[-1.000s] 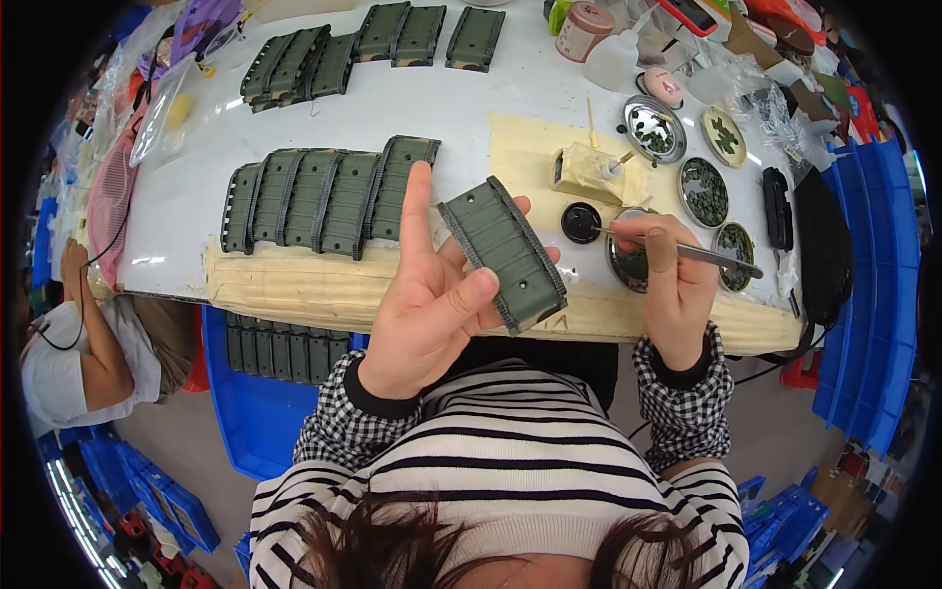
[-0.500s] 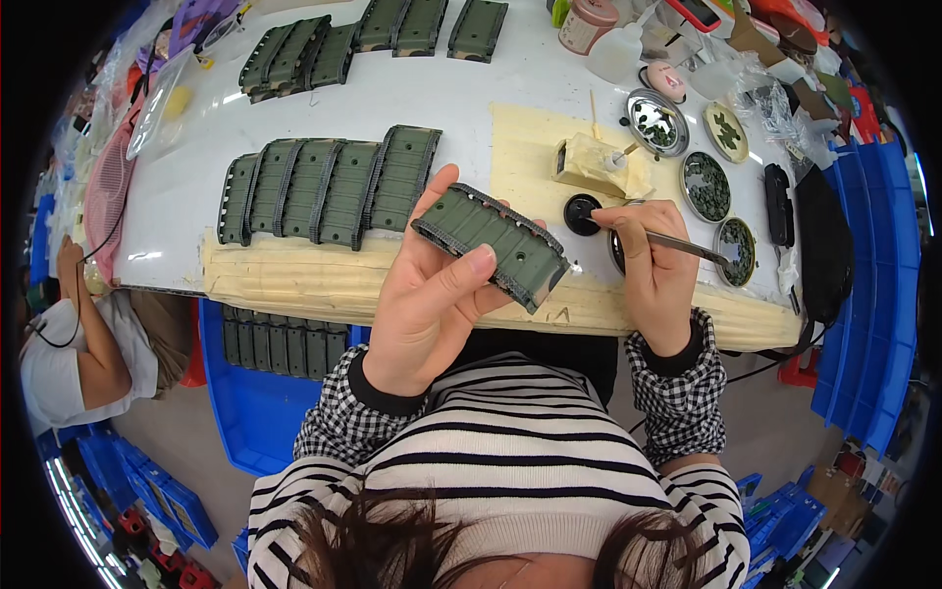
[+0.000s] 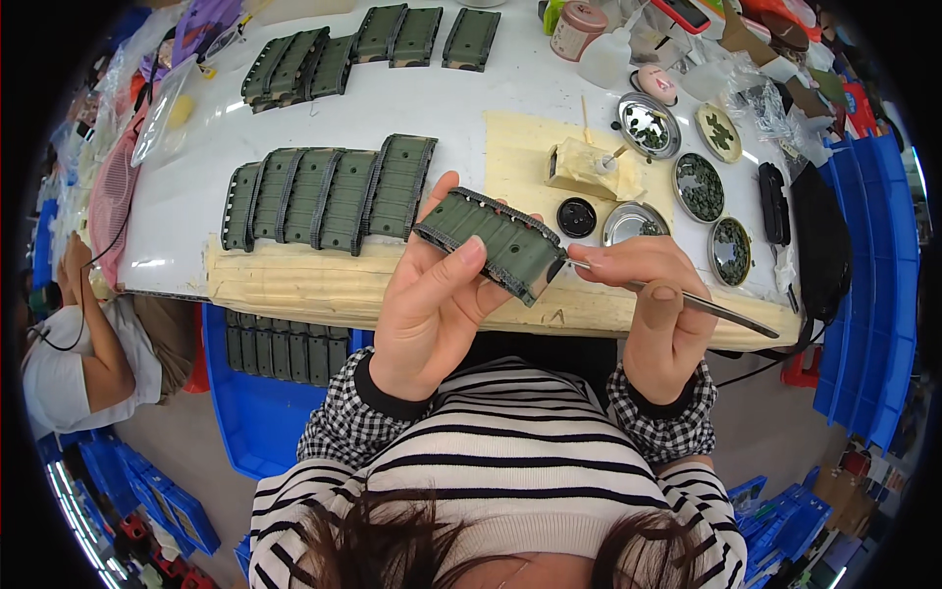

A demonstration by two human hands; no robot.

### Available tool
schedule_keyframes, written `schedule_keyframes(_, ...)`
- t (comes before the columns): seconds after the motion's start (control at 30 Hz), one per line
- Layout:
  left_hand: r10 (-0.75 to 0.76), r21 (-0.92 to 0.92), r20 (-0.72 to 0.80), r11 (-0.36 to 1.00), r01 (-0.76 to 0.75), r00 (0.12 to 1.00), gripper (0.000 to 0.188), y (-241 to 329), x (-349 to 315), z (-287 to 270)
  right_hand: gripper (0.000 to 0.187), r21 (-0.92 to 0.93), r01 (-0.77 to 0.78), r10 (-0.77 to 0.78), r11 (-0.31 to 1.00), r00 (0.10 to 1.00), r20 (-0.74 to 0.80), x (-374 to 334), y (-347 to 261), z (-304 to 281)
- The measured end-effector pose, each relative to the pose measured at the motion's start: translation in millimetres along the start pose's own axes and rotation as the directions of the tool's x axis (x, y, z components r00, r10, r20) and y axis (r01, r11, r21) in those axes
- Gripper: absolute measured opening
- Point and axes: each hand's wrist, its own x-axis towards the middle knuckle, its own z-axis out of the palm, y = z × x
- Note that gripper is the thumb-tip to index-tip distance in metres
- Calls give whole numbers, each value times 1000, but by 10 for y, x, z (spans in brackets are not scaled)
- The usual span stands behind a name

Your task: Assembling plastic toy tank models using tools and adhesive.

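My left hand (image 3: 432, 304) holds a dark green ribbed plastic block (image 3: 491, 242) above the table's near edge, thumb on its top face. My right hand (image 3: 659, 314) grips thin metal tweezers (image 3: 687, 299); their tip touches the block's right end. A row of like green blocks (image 3: 329, 194) lies on the white table (image 3: 196, 196) to the left. Just beyond the hands sit a small black cap (image 3: 576, 217) and round metal dishes (image 3: 699, 187) with small dark parts.
More green blocks (image 3: 373, 49) lie at the far edge. A blue bin (image 3: 265, 393) with green blocks stands under the table. Another person (image 3: 69, 334) sits at the left. Blue crates (image 3: 873, 294) stand at the right. Bottles and bags crowd the far right corner.
Both hands have drawn toward me, off the dishes. The block has tilted flatter in my left hand, and the tweezers' tip has come to its right end.
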Motion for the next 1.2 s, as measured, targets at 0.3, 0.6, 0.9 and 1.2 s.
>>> schedule_keyframes(0.3, 22, 25, 13, 999, -23, 1000, 61, -12, -26, 28, 24, -23, -1, 1, 1000, 1000, -8, -15, -7, 25)
schedule_keyframes(0.6, 28, 18, 25, 999, -29, 999, 62, -21, -33, 6, 23, -79, 19, -17, 997, 1000, 21, -11, -14, 16)
schedule_keyframes(0.9, 45, -7, 21, 999, -45, 999, 61, -56, -42, -16, 20, -182, 89, -75, 979, 994, 82, 23, -53, 2)
schedule_keyframes(1.2, 43, -57, -4, 997, -43, 999, 59, -102, -52, -14, 16, -139, 57, -50, 989, 997, 55, -20, -60, 56)
